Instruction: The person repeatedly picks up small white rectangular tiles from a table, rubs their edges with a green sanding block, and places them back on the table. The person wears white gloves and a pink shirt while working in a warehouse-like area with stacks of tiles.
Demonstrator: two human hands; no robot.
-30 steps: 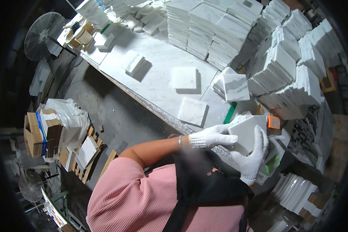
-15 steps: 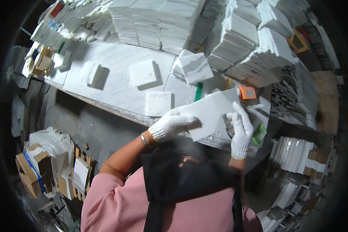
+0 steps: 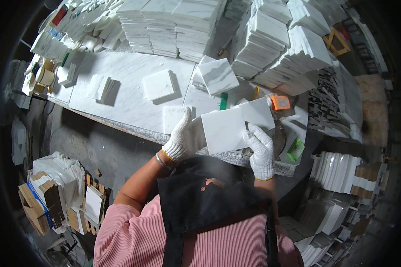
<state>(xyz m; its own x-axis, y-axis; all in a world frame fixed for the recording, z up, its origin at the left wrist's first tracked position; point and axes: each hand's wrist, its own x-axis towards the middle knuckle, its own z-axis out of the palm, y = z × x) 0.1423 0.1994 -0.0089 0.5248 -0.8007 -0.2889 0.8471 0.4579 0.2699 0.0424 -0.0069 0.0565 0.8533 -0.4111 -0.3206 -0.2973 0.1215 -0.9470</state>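
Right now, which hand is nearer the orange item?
Right. In this view, the right hand is below the orange item, slightly to its left; the left hand is also lower but much farther left.

From where I stand, the left hand (image 3: 179,138) and right hand (image 3: 260,152) are gloved in white knit edged with yellow-orange. The square tile (image 3: 223,132) between them is plain pale white, while the streaked marble tile (image 3: 218,76) beyond carries bold grey veins. The white worktop (image 3: 120,73) has faint grey veining. An orange box-shaped object (image 3: 280,103) and a bright green object (image 3: 296,150) stand out. The bib apron (image 3: 214,191) is black, the ribbed shirt (image 3: 227,242) pink.
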